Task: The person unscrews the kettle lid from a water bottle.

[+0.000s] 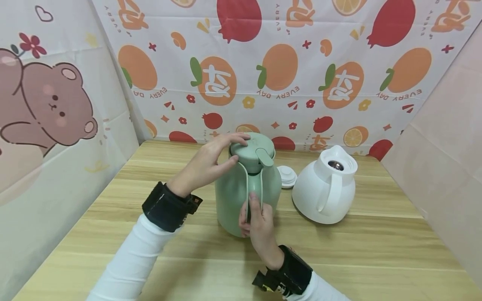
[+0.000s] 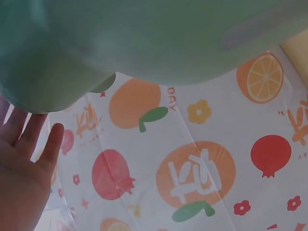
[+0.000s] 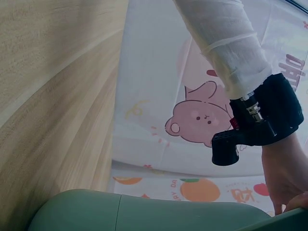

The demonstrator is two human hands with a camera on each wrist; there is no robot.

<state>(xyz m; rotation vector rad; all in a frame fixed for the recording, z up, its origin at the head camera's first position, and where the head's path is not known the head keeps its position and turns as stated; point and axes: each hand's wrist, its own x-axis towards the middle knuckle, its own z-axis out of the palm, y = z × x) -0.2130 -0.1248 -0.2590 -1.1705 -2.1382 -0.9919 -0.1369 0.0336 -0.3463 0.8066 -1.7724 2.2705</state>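
A green thermos jug [image 1: 229, 200] stands upright on the table, its handle toward me. On top sits its round green lid [image 1: 250, 144] with a tongue-shaped lever [image 1: 265, 157]. My left hand [image 1: 207, 161] lies over the lid's left side, fingers stretched across the top and thumb at the near edge. In the left wrist view, that hand's fingers [image 2: 31, 132] show extended against the green surface. My right hand [image 1: 260, 223] grips the jug's handle [image 1: 254, 184], thumb lying up along it. The right wrist view shows the jug's green body [image 3: 159, 211] along the bottom.
To the right stands a white thermos jug [image 1: 324, 188] with its mouth uncovered and handle toward me. A white lid [image 1: 287, 176] lies between the two jugs. The wooden table [image 1: 395, 234] meets a fruit-print cloth [image 1: 248, 83] at the back and hanging cloths on both sides.
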